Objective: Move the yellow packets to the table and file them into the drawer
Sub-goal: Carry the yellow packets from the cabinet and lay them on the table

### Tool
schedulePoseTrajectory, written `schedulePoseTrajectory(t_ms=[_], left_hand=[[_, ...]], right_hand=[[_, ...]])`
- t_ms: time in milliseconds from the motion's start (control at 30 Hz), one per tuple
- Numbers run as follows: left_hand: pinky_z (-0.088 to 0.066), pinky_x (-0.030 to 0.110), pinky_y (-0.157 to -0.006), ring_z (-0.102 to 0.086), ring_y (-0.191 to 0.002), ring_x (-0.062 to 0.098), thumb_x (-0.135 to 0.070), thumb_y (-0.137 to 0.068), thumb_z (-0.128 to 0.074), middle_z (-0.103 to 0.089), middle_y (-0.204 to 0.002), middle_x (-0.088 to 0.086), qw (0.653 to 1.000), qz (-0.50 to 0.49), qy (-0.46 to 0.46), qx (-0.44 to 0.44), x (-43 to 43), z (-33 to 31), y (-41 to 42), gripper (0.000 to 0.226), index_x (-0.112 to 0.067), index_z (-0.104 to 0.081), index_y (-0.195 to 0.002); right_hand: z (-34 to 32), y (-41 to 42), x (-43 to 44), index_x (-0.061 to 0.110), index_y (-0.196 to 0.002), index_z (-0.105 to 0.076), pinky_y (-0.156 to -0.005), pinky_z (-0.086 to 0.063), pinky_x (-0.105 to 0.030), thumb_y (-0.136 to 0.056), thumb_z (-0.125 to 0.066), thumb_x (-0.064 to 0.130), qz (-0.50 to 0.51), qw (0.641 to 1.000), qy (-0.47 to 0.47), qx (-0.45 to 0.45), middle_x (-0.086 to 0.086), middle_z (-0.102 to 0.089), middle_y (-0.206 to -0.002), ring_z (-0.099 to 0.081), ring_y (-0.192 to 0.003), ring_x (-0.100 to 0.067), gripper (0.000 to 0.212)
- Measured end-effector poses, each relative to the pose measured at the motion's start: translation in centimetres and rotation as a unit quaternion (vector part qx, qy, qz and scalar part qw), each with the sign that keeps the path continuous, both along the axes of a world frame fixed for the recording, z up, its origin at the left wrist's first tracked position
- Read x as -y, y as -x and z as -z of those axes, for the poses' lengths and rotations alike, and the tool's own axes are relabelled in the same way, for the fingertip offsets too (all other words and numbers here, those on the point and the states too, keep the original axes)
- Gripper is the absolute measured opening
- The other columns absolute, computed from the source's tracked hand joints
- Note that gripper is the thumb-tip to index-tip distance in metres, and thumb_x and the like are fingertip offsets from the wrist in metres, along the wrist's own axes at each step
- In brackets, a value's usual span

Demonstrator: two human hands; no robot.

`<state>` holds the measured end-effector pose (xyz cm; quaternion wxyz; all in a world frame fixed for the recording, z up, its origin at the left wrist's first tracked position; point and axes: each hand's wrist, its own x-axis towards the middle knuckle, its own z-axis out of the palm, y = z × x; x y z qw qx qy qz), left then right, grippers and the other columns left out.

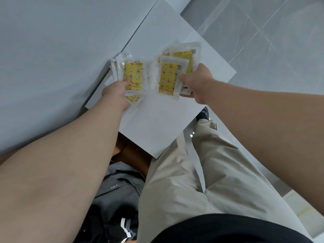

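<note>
Right now the left hand (116, 92) is pinching one stack of yellow packets (133, 72) and the right hand (197, 83) is gripping a second stack (169, 76), just beside it over the white tabletop (157, 123), long axes pointing away from the person, perhaps already touching the surface.

Perhaps home: white table (157, 123), grey tiled floor (263, 32).

Fanned, print up: left stack of clear-plastic yellow star-print packets (133, 74) gripped in left hand (114, 92); right stack (169, 75) in right hand (196, 81).
</note>
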<state>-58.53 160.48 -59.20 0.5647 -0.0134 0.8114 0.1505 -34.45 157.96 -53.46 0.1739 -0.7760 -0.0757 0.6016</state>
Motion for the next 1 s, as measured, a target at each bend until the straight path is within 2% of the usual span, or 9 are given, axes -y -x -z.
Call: schedulePoseTrajectory(t_ms=[200,333,500,700,800,833,900,1000], left_hand=[[-0.059,0.059,-0.074,-0.073,-0.091,0.034,-0.025,-0.076,-0.085,-0.075,-0.104,0.007,0.999,0.001,-0.034,0.005,0.2,-0.6,-0.6,0.033,-0.020,-0.074,-0.106],[-0.058,0.059,-0.081,-0.075,-0.091,0.033,-0.019,-0.089,-0.074,-0.077,-0.104,0.007,0.997,-0.004,-0.055,0.057,0.7,-1.2,-0.3,0.023,-0.017,-0.073,-0.112],[-0.058,0.055,-0.085,-0.073,-0.101,0.034,-0.017,-0.096,-0.064,-0.074,-0.115,0.010,0.991,-0.024,-0.054,0.121,3.0,-4.6,0.8,0.023,-0.015,-0.070,-0.119],[-0.054,0.050,-0.090,-0.071,-0.107,0.029,-0.016,-0.102,-0.052,-0.073,-0.118,0.009,0.978,-0.025,-0.069,0.197,4.8,-11.5,1.9,0.021,-0.016,-0.069,-0.115],[-0.061,0.044,-0.078,-0.073,-0.102,0.026,-0.013,-0.101,-0.051,-0.074,-0.118,0.007,0.969,-0.006,-0.079,0.232,4.5,-15.1,1.5,0.027,-0.018,-0.067,-0.123],[-0.062,0.044,-0.075,-0.074,-0.101,0.025,-0.012,-0.101,-0.051,-0.074,-0.117,0.006,0.967,0.006,-0.082,0.242,4.2,-16.2,1.1,0.029,-0.018,-0.066,-0.124],[-0.062,0.045,-0.077,-0.073,-0.104,0.025,-0.011,-0.101,-0.050,-0.072,-0.122,0.007,0.960,0.040,-0.091,0.262,3.1,-18.5,-0.3,0.033,-0.017,-0.064,-0.130],[-0.061,0.045,-0.082,-0.069,-0.113,0.027,-0.012,-0.101,-0.050,-0.069,-0.128,0.009,0.946,0.111,-0.104,0.288,0.9,-21.7,-3.9,0.036,-0.015,-0.060,-0.135]], right_hand=[[0.5,-0.7,0.4,0.022,-0.115,-0.059,-0.074,-0.064,-0.045,-0.094,-0.068,0.009,0.005,1.000,-0.008,-0.022,0.001,-0.074,-0.107,-0.075,-0.091,-0.023,0.026],[0.3,-0.9,0.8,0.016,-0.116,-0.061,-0.069,-0.064,-0.041,-0.095,-0.067,0.004,0.044,0.997,-0.009,-0.070,-0.003,-0.076,-0.105,-0.077,-0.087,-0.023,0.024],[-1.7,-1.5,1.8,0.010,-0.122,-0.061,-0.066,-0.064,-0.036,-0.096,-0.065,0.001,0.064,0.992,0.003,-0.105,-0.007,-0.077,-0.105,-0.078,-0.086,-0.023,0.028],[-6.9,-3.5,3.2,0.010,-0.124,-0.063,-0.080,-0.063,-0.042,-0.097,-0.063,0.001,0.100,0.986,-0.015,-0.132,-0.007,-0.078,-0.105,-0.077,-0.091,-0.026,0.028],[-10.1,-4.8,3.9,0.009,-0.129,-0.061,-0.080,-0.063,-0.043,-0.097,-0.062,-0.002,0.156,0.976,-0.031,-0.151,-0.011,-0.077,-0.110,-0.076,-0.095,-0.031,0.034],[-11.3,-5.3,4.1,0.009,-0.129,-0.061,-0.076,-0.063,-0.041,-0.097,-0.061,-0.002,0.174,0.972,-0.040,-0.155,-0.012,-0.076,-0.111,-0.076,-0.095,-0.032,0.034],[-14.0,-6.4,4.4,0.008,-0.125,-0.062,-0.074,-0.063,-0.039,-0.097,-0.061,-0.001,0.201,0.965,-0.063,-0.158,-0.012,-0.076,-0.110,-0.077,-0.091,-0.030,0.029],[-17.8,-8.4,5.3,0.010,-0.116,-0.063,-0.086,-0.060,-0.040,-0.098,-0.060,0.001,0.246,0.950,-0.107,-0.162,-0.011,-0.077,-0.104,-0.077,-0.083,-0.027,0.020]])
